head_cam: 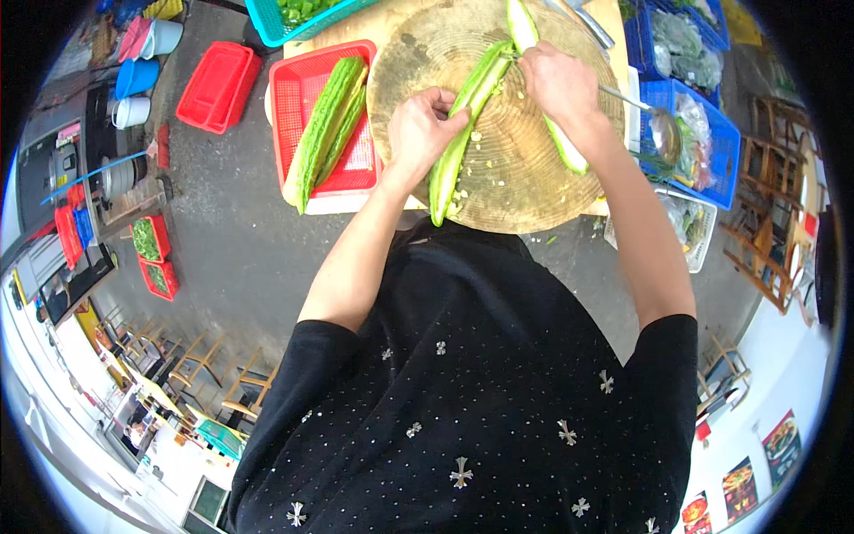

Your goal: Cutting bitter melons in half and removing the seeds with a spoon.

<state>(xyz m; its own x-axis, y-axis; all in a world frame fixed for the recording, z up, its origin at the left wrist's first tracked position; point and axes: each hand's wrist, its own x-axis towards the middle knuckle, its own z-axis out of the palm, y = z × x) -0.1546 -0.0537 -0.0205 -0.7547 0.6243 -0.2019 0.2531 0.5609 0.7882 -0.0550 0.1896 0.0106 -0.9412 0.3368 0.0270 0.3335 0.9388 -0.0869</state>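
On the round wooden chopping block (413,60), my left hand (425,127) grips a halved bitter melon (448,175) lying cut side up, its hollow showing. My right hand (560,83) is closed around the handle of a metal ladle (666,135). The ladle's bowl sticks out to the right past the block, while the handle's end is by the far tip of the melon half. Pale flesh of another melon piece (566,150) shows beneath my right hand and forearm. Seeds and bits of pith (475,136) are scattered over the block.
Left of the block, a red plastic basket (285,100) holds bitter melon (330,127). Beyond it, a teal basket (303,32) contains cut green pieces. A metal blade (596,28) lies at the block's far right. Blue crates (724,150) with bagged vegetables stand on the right.
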